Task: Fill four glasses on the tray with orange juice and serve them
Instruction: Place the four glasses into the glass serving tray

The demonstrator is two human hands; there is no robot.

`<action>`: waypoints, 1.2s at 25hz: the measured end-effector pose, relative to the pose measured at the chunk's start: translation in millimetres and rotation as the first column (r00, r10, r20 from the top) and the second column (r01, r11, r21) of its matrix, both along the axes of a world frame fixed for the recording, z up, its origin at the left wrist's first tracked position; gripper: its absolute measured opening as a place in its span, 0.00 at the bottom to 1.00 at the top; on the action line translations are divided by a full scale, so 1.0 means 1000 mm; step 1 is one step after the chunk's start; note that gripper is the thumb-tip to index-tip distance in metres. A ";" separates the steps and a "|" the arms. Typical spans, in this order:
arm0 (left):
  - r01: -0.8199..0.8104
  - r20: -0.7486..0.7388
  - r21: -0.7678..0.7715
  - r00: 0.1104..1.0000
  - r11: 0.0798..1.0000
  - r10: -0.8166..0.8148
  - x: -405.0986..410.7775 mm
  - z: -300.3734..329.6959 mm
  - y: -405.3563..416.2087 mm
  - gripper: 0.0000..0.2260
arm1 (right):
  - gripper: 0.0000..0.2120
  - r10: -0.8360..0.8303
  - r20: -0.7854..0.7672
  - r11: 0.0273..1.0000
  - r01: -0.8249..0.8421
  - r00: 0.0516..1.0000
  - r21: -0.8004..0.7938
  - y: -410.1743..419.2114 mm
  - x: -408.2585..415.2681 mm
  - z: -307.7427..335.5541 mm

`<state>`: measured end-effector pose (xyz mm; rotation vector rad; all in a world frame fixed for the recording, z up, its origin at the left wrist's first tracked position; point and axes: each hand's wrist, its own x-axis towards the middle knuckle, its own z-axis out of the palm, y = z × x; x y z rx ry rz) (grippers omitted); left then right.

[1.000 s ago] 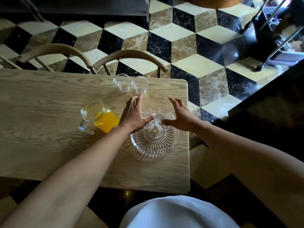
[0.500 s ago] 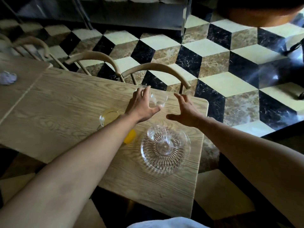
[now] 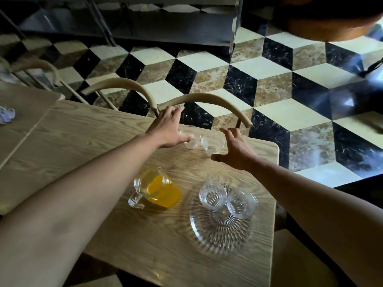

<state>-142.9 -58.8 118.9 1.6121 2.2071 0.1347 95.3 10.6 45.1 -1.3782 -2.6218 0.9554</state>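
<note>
1. Two empty glasses [image 3: 226,200] stand touching on the ribbed glass tray [image 3: 219,235], close to the wooden table [image 3: 83,146]'s right edge.
2. Left of it, apart, the juice pitcher [image 3: 157,189].
3. Two glasses [image 3: 202,141] stand near the far edge, by the chair back [image 3: 207,100]; the left hand [image 3: 167,129] and right hand [image 3: 236,149], fingers spread, flank them, contact unclear.

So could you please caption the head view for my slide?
Both hands, left and right, reach two clear glasses beyond the orange-juice jug and ribbed glass tray.
</note>
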 end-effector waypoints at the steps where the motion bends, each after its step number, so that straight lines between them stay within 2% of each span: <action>1: 0.018 -0.005 -0.016 1.000 1.000 -0.018 -0.011 -0.007 0.005 0.50 | 0.53 -0.015 0.009 1.000 0.015 1.000 -0.005 0.003 -0.007 -0.004; 4: 0.060 0.018 -0.045 0.998 0.997 -0.059 -0.041 -0.033 0.019 0.52 | 0.55 -0.063 0.046 0.998 0.064 0.997 -0.012 0.012 -0.029 -0.016; 11: 0.156 0.178 -0.119 0.975 0.981 -0.133 -0.079 -0.104 0.046 0.54 | 0.63 -0.175 0.218 0.984 0.172 0.960 0.036 0.023 -0.063 -0.048; 19: 0.227 0.297 -0.059 0.934 0.972 -0.201 -0.074 -0.147 0.058 0.57 | 0.59 -0.132 0.214 0.990 0.118 0.968 0.079 0.030 -0.068 -0.060; 30: 0.293 0.323 0.054 0.899 0.955 -0.294 -0.066 -0.149 0.060 0.50 | 0.56 -0.117 0.168 0.991 0.104 0.979 0.088 0.024 -0.070 -0.070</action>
